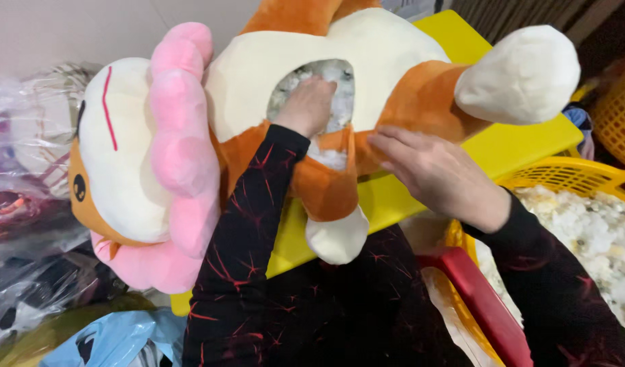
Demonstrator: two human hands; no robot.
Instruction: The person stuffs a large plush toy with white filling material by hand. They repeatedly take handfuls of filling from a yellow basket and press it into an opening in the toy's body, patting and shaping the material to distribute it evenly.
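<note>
A large plush toy (394,47), orange and cream with a pink frill around its cream face, lies on its back across a yellow table (523,143). An opening in its belly shows white stuffing (336,75). My left hand (307,105) is pushed into that opening, fingers curled down in the stuffing. My right hand (438,173) lies flat on the toy's orange lower body beside the opening, fingers spread and pressing the fabric. Both sleeves are black with red streaks.
A yellow plastic basket (570,173) full of loose white stuffing (598,231) stands at the right, with a red bar (482,299) beside it. Clear plastic bags (27,136) are piled at the left. A blue bag (115,340) lies at the bottom left.
</note>
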